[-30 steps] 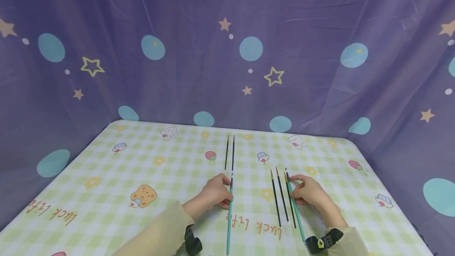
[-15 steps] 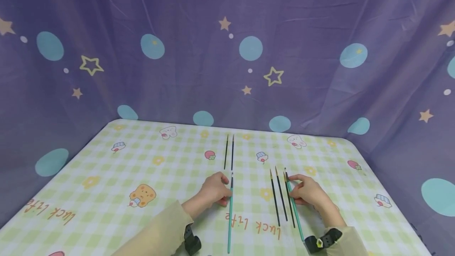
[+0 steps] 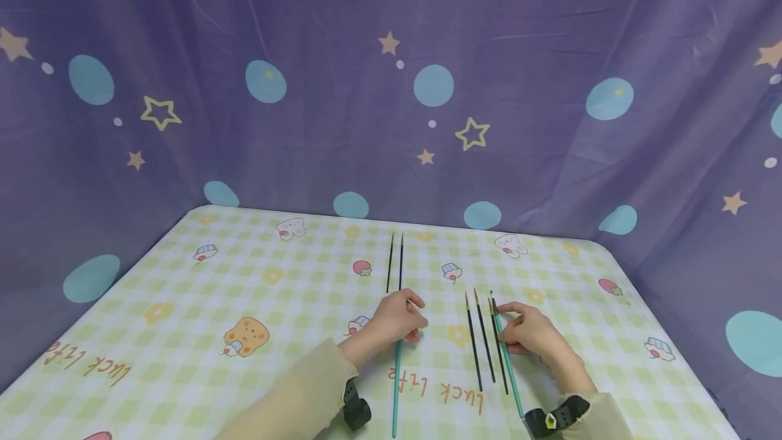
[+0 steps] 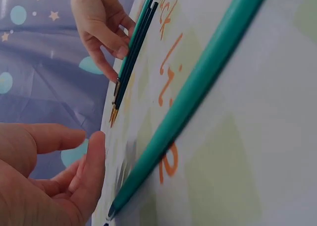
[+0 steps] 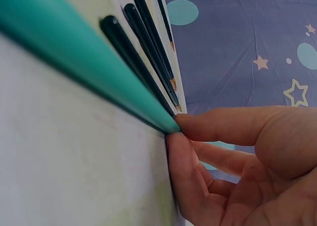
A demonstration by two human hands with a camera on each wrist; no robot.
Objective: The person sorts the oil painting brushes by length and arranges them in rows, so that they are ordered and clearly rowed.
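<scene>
My left hand [image 3: 394, 318] hovers over the upper part of a teal-handled paintbrush [image 3: 396, 389], its thumb and fingers loosely bent with a gap between them. Nothing is in its grasp in the left wrist view, where that brush [image 4: 190, 97] lies apart from the fingers. My right hand [image 3: 534, 333] pinches a second teal-handled paintbrush [image 3: 512, 379] between thumb and forefinger near its brush end. Just left of it lie several black-handled paintbrushes [image 3: 474, 348] with tan tips, roughly side by side.
Two thin dark paintbrushes [image 3: 389, 263] lie farther back, near the table's centre. A checked cloth [image 3: 305, 311] with printed pictures covers the table. Behind it hangs a purple curtain [image 3: 342, 121].
My left hand has let go of the left teal paintbrush and shifted right, across its upper part. My right hand has stayed at the other teal paintbrush.
</scene>
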